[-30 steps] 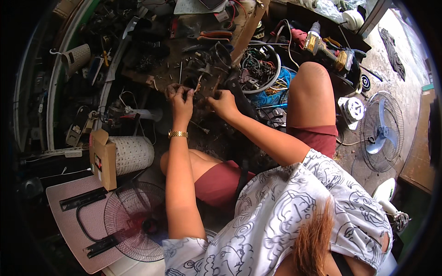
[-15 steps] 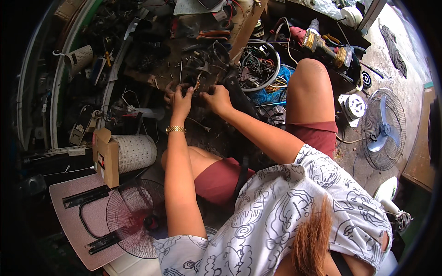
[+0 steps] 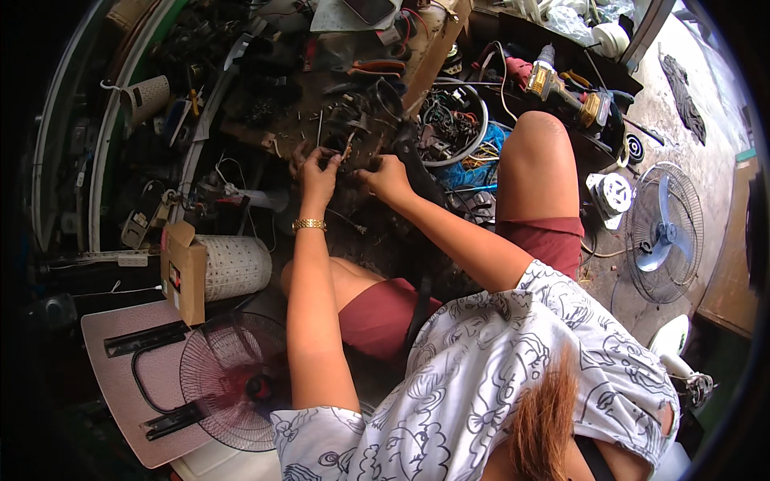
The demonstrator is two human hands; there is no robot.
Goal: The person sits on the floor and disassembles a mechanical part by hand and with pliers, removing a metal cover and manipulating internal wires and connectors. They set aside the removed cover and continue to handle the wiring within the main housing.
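Note:
My left hand (image 3: 318, 178), with a gold watch band (image 3: 309, 224) at its wrist, has its fingers closed around a small dark part with an orange-brown strip (image 3: 347, 151). The part's exact kind is not clear. Just to the right, my right hand (image 3: 388, 179) is closed in a pinch beside that part; whatever lies between its fingertips is too small or hidden to make out. Beyond both hands, dark motor-like pieces (image 3: 346, 116) crowd a dim work surface. A thin metal rod (image 3: 320, 127) stands out just past my left fingers.
Orange-handled pliers (image 3: 378, 66) lie farther back. A bucket of wires and parts (image 3: 484, 120) stands right of my hands, with a cordless drill (image 3: 553, 84) beyond. A fan (image 3: 664, 232) is far right; a fan guard (image 3: 228, 385), carton (image 3: 183, 276) and white basket (image 3: 235, 267) are left.
The whole view has shifted slightly. Both hands keep nearly the same place and grip, the left still around the small part.

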